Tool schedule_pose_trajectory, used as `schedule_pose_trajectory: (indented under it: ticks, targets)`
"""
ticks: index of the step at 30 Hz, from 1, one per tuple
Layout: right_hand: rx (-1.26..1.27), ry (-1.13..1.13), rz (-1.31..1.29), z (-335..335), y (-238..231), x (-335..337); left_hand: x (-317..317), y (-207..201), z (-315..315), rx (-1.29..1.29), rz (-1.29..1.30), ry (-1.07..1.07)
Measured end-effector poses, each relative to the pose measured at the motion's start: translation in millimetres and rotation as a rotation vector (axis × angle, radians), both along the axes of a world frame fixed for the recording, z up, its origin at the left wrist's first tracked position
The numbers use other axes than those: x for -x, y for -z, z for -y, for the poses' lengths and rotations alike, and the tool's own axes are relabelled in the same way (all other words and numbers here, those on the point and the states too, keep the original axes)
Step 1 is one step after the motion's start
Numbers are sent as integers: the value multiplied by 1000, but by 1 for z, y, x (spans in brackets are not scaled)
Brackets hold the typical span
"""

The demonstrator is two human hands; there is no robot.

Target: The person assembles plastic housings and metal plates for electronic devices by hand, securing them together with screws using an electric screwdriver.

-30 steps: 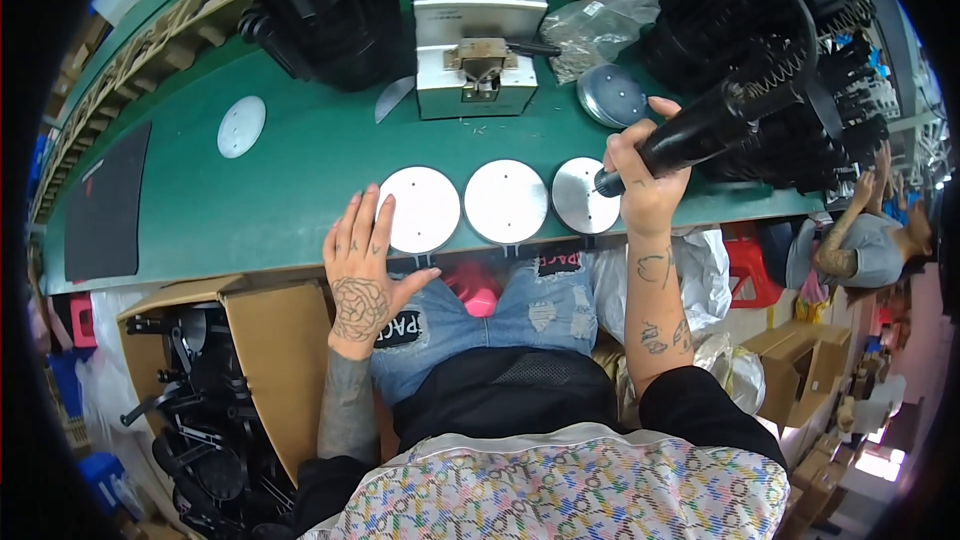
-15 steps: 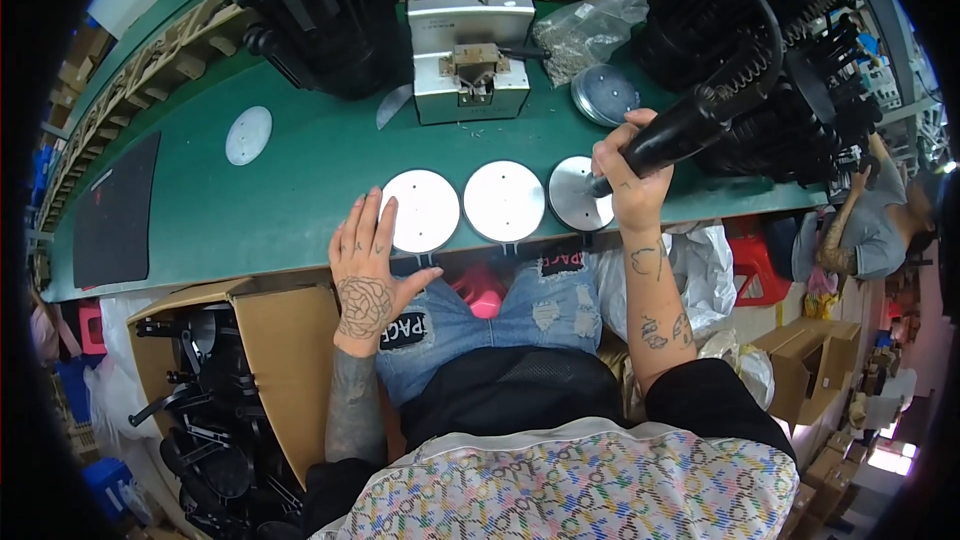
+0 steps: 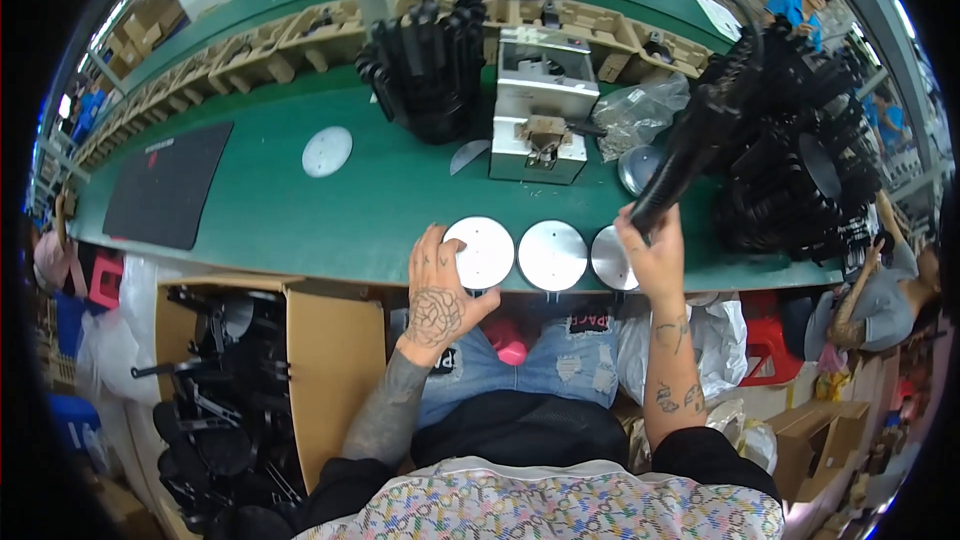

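Three round silver metal discs lie in a row along the near edge of the green table: a left disc (image 3: 480,254), a middle disc (image 3: 553,256) and a right disc (image 3: 609,258). Black pieces show beneath their near edges. My left hand (image 3: 437,290) rests at the rim of the left disc, its fingers apart and its thumb by the near edge. My right hand (image 3: 657,255) is closed around the lower end of a black power screwdriver (image 3: 690,150), which hangs tilted on a cord. The hand partly covers the right disc and hides the tool's tip.
A silver-and-white machine (image 3: 540,130) stands at the back, beside a bag of small parts (image 3: 640,110). Stacks of black brackets (image 3: 430,70) flank it. A loose pale disc (image 3: 327,152) and a black mat (image 3: 168,185) lie left. An open carton (image 3: 335,370) stands below.
The view has shifted, so the table sits lower and further right. My left fingers have bent more around the left disc's rim. The screwdriver's lower end has moved off the right disc's face.
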State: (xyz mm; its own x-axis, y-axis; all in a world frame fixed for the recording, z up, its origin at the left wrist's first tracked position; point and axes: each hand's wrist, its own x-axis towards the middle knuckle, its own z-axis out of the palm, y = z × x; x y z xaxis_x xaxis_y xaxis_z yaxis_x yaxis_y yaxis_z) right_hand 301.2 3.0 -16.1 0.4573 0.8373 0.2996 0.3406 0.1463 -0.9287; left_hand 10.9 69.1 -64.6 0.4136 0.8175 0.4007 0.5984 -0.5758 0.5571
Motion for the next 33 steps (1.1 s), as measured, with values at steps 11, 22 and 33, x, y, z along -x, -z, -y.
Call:
schedule_pose_trajectory:
  ticks: [11, 22, 33]
  targets:
    - [502, 80, 753, 54, 16, -4, 3, -18, -17, 272, 86, 222]
    - [252, -74, 375, 65, 16, -13, -50, -15, -36, 293, -101, 651]
    - [214, -406, 563, 17, 13, 39, -33, -36, -19, 229, -152, 692]
